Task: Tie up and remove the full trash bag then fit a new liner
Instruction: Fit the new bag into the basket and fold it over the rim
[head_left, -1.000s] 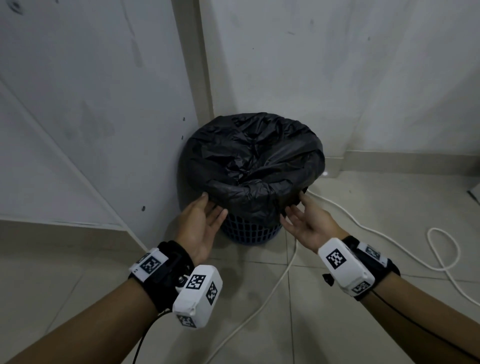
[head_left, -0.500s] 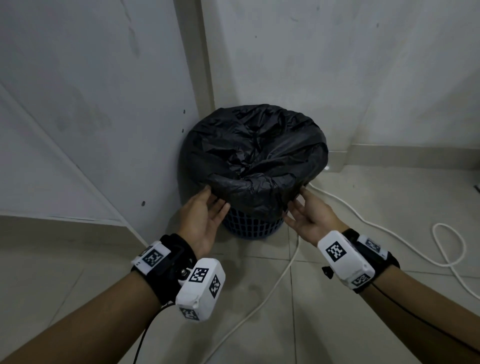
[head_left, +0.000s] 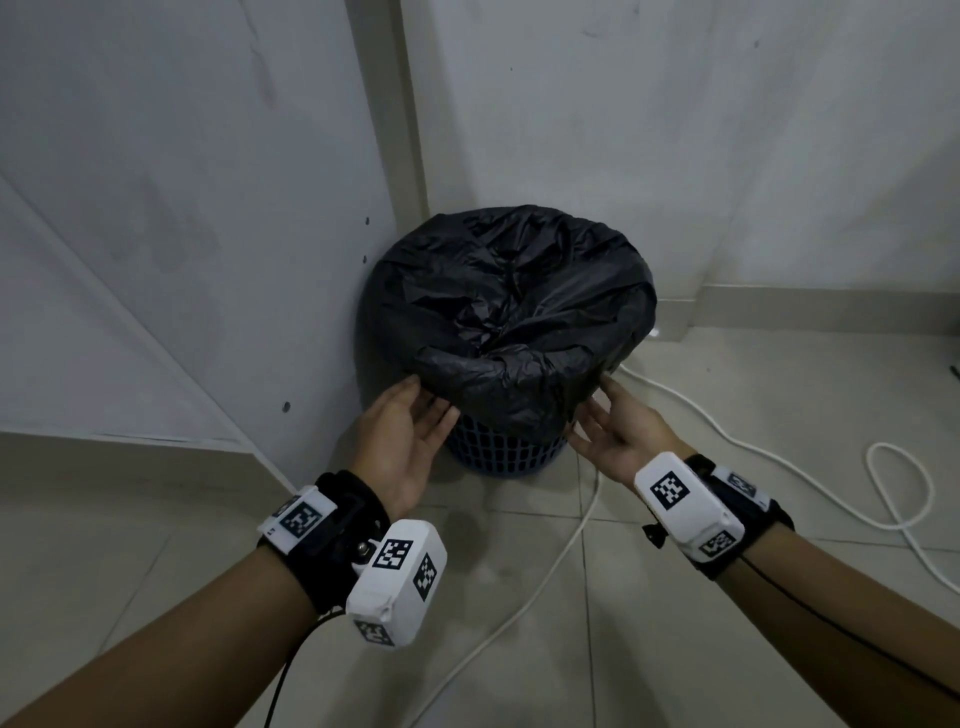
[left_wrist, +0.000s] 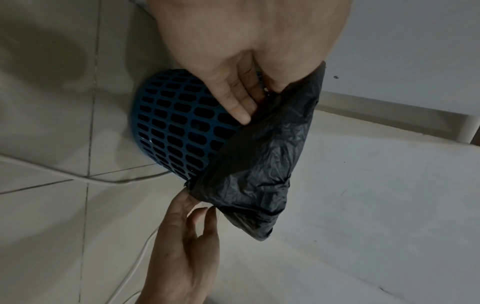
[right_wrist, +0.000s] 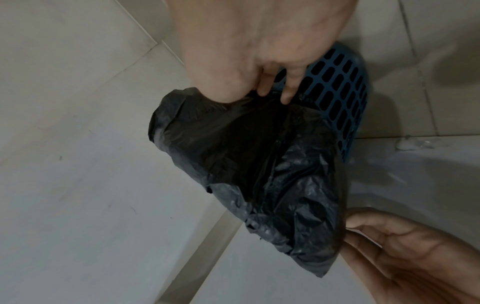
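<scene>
A black trash bag (head_left: 514, 312) lines a blue perforated bin (head_left: 504, 452) in the wall corner, its top folded down over the rim. My left hand (head_left: 410, 415) touches the overhang's left lower edge with straight fingers. In the left wrist view those fingers (left_wrist: 239, 111) slip under the bag's hem (left_wrist: 262, 164) against the bin (left_wrist: 171, 127). My right hand (head_left: 608, 421) touches the right lower edge, fingers straight. In the right wrist view the right hand (right_wrist: 259, 90) meets the bag (right_wrist: 259, 164) at the hem, thumb on the plastic. The bag's contents are hidden.
The bin stands tight against two white walls. A white cable (head_left: 524, 613) runs over the tiled floor from the bin toward me. Another stretch of cable (head_left: 779, 467) loops off to the right. Bare floor tiles lie in front of the bin.
Both hands stay at the bag's lower hem on either side of the bin. The view has shifted slightly; nothing has been lifted or pulled free.
</scene>
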